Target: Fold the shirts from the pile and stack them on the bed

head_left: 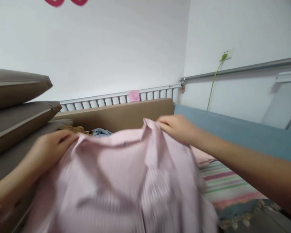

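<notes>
A pale pink shirt [121, 161] with a collar and fine stripes hangs spread between my two hands, its lower part smeared by motion and cut off by the frame. My left hand [52, 144] is closed on the shirt's left shoulder area beside the neckline. With fingers pinched, my right hand [176, 127] grips the fabric near the collar on the other side. Behind the shirt, brown cloth [77, 129] and light blue cloth [100, 132] show in part. Another pink cloth [201, 157] lies beyond my right forearm, partly hidden.
Grey-brown cushions [19, 119] are stacked at the left. A tan backrest [126, 113] and a blue backrest [232, 129] meet in the corner. A striped cloth [225, 181] covers the seat at right. A radiator [94, 103], a pipe and a green cable [213, 84] run along the walls.
</notes>
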`<state>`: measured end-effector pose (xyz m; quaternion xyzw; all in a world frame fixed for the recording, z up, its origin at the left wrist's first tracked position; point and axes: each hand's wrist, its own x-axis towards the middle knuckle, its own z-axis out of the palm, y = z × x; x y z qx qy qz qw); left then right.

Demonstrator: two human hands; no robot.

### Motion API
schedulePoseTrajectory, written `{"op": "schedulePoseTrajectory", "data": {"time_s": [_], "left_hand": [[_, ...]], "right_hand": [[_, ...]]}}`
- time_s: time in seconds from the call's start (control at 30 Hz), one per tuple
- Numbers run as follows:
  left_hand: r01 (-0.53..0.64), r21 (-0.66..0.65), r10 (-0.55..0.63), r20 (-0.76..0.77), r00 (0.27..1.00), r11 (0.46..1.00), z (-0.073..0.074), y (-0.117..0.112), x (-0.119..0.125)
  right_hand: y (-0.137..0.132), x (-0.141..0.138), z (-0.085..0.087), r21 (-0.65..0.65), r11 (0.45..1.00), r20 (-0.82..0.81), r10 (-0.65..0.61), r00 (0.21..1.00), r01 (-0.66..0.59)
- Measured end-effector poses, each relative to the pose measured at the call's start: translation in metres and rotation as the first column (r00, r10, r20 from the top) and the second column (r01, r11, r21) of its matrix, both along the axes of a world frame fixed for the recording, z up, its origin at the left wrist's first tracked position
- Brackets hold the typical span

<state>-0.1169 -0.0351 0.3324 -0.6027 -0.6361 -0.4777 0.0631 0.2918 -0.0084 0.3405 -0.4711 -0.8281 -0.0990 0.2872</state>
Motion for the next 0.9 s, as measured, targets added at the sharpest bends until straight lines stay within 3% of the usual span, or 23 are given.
{"op": "schedulePoseTrajectory", "data": {"time_s": [0.07, 0.1, 0.17, 0.2, 0.27, 0.33, 0.37, 0.4, 0.47, 0.53, 0.57, 0.63, 0.77, 0.83, 0.9], "left_hand": [[-0.081, -0.263, -0.002, -0.301, 0.954, 0.961, 0.001, 0.063, 0.011], [-0.165, -0.354, 0.023, -0.373, 0.928, 0.921, -0.004, 0.090, 0.013], [-0.301, -0.407, 0.119, -0.415, 0.902, 0.862, -0.031, 0.125, 0.012], [-0.328, -0.430, 0.142, -0.409, 0.901, 0.841, -0.052, 0.131, 0.010], [-0.304, -0.488, 0.121, -0.372, 0.920, 0.818, -0.110, 0.122, 0.005], [-0.188, -0.554, 0.007, -0.312, 0.950, 0.811, -0.183, 0.091, -0.003], [-0.089, -0.592, -0.069, -0.240, 0.968, 0.801, -0.222, 0.072, -0.007], [0.005, -0.622, -0.116, -0.139, 0.983, 0.783, -0.259, 0.051, -0.011], [0.093, -0.665, -0.079, 0.052, 0.996, 0.741, -0.321, 0.012, -0.018], [0.108, -0.642, 0.032, 0.202, 0.979, 0.759, -0.360, -0.020, -0.018], [0.085, -0.629, 0.089, 0.240, 0.967, 0.773, -0.370, -0.033, -0.014], [0.020, -0.620, 0.153, 0.225, 0.962, 0.785, -0.377, -0.050, -0.002], [-0.139, -0.645, 0.104, -0.092, 0.990, 0.752, -0.367, -0.061, 0.032], [-0.176, -0.639, 0.057, -0.202, 0.978, 0.748, -0.365, -0.060, 0.042], [-0.130, -0.652, 0.025, -0.168, 0.986, 0.747, -0.363, -0.056, 0.041]], "right_hand": [[0.075, -0.029, 0.008, -0.011, 0.988, 0.016, -0.157, 0.987, 0.157], [0.104, -0.042, 0.005, -0.029, 0.980, -0.005, -0.200, 0.980, 0.199], [0.138, -0.061, -0.017, -0.104, 0.953, -0.110, -0.296, 0.949, 0.285], [0.141, -0.066, -0.037, -0.144, 0.954, -0.154, -0.284, 0.946, 0.262], [0.121, -0.065, -0.096, -0.205, 0.974, -0.193, -0.133, 0.972, 0.093], [0.082, -0.048, -0.172, -0.256, 0.959, -0.171, 0.074, 0.983, -0.117], [0.060, -0.034, -0.212, -0.324, 0.936, -0.194, 0.079, 0.978, -0.140], [0.040, -0.018, -0.250, -0.410, 0.902, -0.227, 0.046, 0.973, -0.139], [0.006, 0.016, -0.315, -0.573, 0.817, -0.298, -0.130, 0.946, -0.069], [-0.015, 0.041, -0.356, -0.679, 0.734, -0.368, -0.371, 0.853, 0.026], [-0.023, 0.047, -0.368, -0.706, 0.706, -0.389, -0.452, 0.803, 0.055], [-0.034, 0.045, -0.378, -0.745, 0.661, -0.383, -0.535, 0.753, 0.090], [-0.053, 0.006, -0.377, -0.789, 0.567, -0.148, -0.548, 0.823, 0.236], [-0.058, -0.008, -0.378, -0.759, 0.573, -0.067, -0.539, 0.840, 0.307], [-0.059, -0.013, -0.381, -0.731, 0.609, -0.067, -0.513, 0.856, 0.308]]}}
